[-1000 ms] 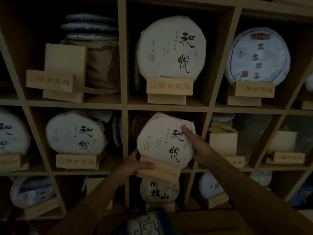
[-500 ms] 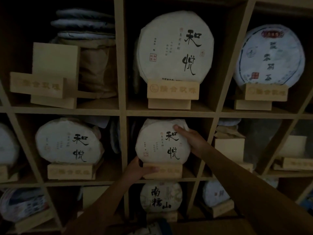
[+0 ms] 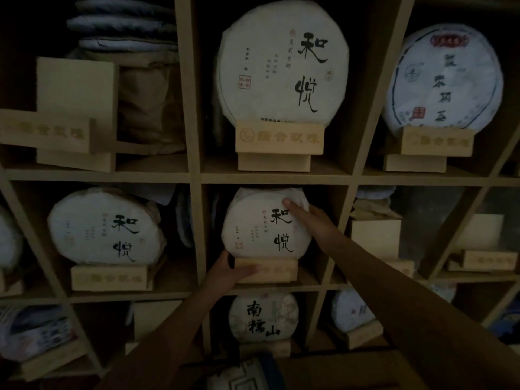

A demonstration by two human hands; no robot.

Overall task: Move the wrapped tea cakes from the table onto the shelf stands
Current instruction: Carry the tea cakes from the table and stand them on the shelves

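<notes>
In dim light, a wrapped tea cake (image 3: 266, 226) stands upright on a wooden stand (image 3: 267, 270) in the middle compartment of the shelf (image 3: 194, 175), its paper face printed with two large black characters. The right hand (image 3: 312, 220) holds the cake's upper right edge, thumb laid across the front of the wrapper; its other fingers go behind the cake and are hidden. The left hand (image 3: 230, 273) grips the left end of the stand, thumb stretched along its front face, the rest of its fingers out of sight behind the stand's corner. Both forearms rise from the bottom edge of the view.

Above, a larger-looking cake (image 3: 281, 63) with the same characters sits on its own lettered stand (image 3: 280, 137). To the upper right, a bluish-wrapped cake (image 3: 444, 77) rests on another stand, its right side in shadow. To the left of the held one, a third matching cake (image 3: 107, 226) leans on a stand, with crumpled wrapping behind it. Below, a cake with different characters (image 3: 263, 316) is partly covered by the left forearm.

The upper left compartment holds a bare stand (image 3: 76, 114) before a paper-wrapped bundle (image 3: 146, 102) topped by stacked dark discs, probably more cakes, though the gloom makes that hard to confirm. At the bottom edge a patterned object (image 3: 242, 375) is cut off and cannot be identified.
</notes>
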